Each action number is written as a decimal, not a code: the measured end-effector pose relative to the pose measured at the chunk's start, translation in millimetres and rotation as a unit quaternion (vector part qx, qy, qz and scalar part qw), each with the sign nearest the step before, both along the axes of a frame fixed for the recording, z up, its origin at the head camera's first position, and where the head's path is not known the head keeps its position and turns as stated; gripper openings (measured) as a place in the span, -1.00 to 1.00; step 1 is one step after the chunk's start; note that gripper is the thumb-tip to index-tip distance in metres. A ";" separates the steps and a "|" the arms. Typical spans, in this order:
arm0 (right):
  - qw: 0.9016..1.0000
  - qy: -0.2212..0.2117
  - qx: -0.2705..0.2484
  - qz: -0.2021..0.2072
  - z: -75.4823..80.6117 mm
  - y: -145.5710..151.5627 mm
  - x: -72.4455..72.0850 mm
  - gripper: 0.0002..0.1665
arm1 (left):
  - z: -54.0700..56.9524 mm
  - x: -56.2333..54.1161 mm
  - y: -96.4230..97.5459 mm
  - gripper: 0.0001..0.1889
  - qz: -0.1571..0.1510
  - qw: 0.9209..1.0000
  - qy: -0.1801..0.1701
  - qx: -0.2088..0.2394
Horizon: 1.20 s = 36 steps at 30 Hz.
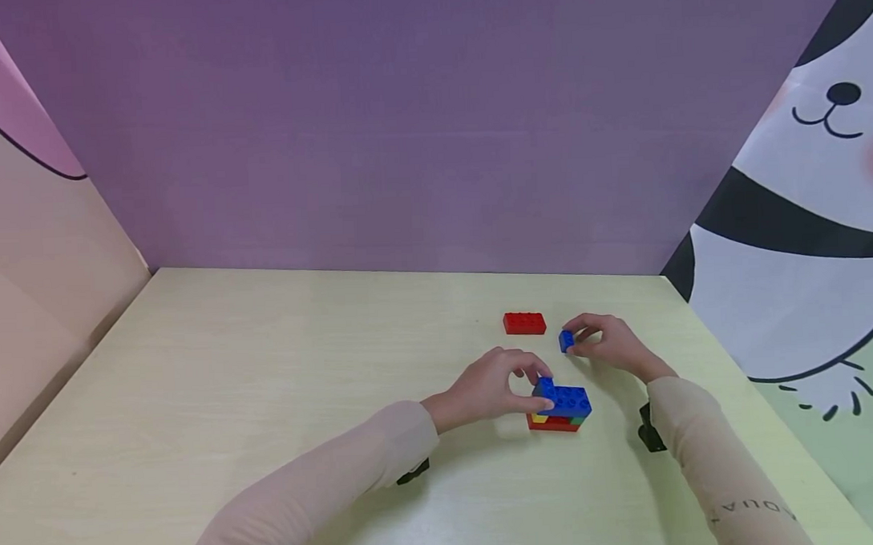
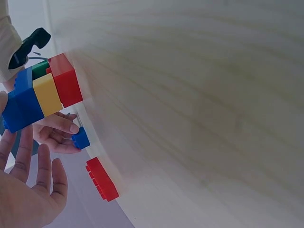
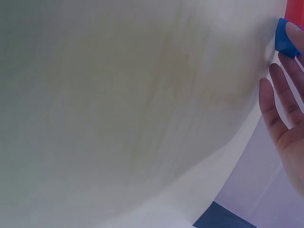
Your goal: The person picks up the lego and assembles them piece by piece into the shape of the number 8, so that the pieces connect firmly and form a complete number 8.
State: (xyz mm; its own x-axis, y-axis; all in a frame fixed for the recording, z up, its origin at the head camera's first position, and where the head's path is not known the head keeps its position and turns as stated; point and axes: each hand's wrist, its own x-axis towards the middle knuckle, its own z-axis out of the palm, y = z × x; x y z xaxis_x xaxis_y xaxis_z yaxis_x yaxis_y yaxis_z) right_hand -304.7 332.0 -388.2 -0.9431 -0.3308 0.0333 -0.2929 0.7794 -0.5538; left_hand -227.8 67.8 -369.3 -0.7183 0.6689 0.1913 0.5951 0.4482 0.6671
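In the head view my left hand (image 1: 484, 389) pinches the upper left end of a toy brick stack between thumb and fingers. Blue bricks (image 1: 572, 400) form its top, with a raised blue piece at the left end. Below them show a yellow brick (image 2: 47, 95), a green brick (image 2: 41, 70) and a red brick (image 2: 66, 80) at the bottom. Whether the stack touches the table is hard to tell. Behind and right of it, my right hand (image 1: 614, 346) pinches a small blue brick (image 1: 566, 342) by thumb and fingertips.
A loose red brick (image 1: 524, 324) lies on the pale wooden table (image 1: 303, 373), left of the small blue brick. A purple panel (image 1: 403, 145) stands along the back edge. At the right is a panda-print wall (image 1: 806, 308).
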 end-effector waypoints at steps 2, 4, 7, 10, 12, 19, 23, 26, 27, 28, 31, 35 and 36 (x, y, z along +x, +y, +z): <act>1.000 0.001 0.000 0.002 0.6 -0.8 0.3 -0.56 | 0.0 0.0 -0.2 -0.60 0.001 1.000 -0.002 0.000; 1.000 0.003 0.002 0.003 1.2 -0.9 0.3 -0.56 | -0.2 0.0 -0.5 -0.60 0.003 1.000 -0.004 0.001; 1.000 0.004 0.007 0.002 2.6 -0.4 0.0 -0.57 | -0.3 -0.3 -0.5 -0.60 0.003 1.000 -0.005 0.003; 1.000 0.004 0.014 0.002 4.6 1.2 0.3 -0.57 | -0.7 -0.9 -0.3 -0.61 0.005 1.000 -0.005 0.005; 1.000 0.004 0.016 0.003 6.2 2.3 1.6 -0.57 | -1.1 -1.4 -0.1 -0.61 0.006 1.000 -0.005 0.006; 1.000 0.004 0.016 0.019 10.4 7.5 9.7 -0.56 | -0.4 -0.9 0.5 -0.62 0.004 1.000 -0.005 0.005; 0.999 0.003 0.012 0.030 11.9 11.0 15.4 -0.55 | 0.0 -0.9 0.7 -0.61 0.003 1.000 -0.006 0.007; 0.999 0.010 0.011 0.040 13.3 13.0 19.8 -0.56 | 0.2 -1.0 0.9 -0.61 0.003 1.000 -0.006 0.007; 0.999 0.011 0.009 0.042 13.9 13.5 21.3 -0.56 | 0.2 -1.0 0.9 -0.61 0.003 1.000 -0.006 0.007; 0.999 0.012 0.008 0.045 14.6 13.7 23.0 -0.56 | 0.0 -1.1 1.0 -0.61 0.003 1.000 -0.005 0.007; 0.999 0.010 0.006 0.051 16.9 13.6 28.2 -0.53 | -0.5 -1.2 0.8 -0.61 0.003 1.000 -0.006 0.006; 0.998 0.007 0.008 0.057 20.7 11.1 34.9 -0.51 | -1.4 -1.8 0.3 -0.61 0.003 1.000 -0.005 0.006; 0.998 0.009 0.009 0.058 21.8 10.1 36.4 -0.51 | -1.6 -1.9 0.2 -0.61 0.003 1.000 -0.005 0.007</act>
State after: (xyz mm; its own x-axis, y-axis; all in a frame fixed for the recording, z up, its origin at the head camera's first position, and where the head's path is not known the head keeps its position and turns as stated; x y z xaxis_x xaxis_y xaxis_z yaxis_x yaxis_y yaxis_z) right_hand -268.3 342.1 -366.4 -0.8980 -0.4379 0.0431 -0.3911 0.7494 -0.5342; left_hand -229.7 68.1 -370.9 -0.7244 0.6619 0.1928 0.5856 0.4431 0.6788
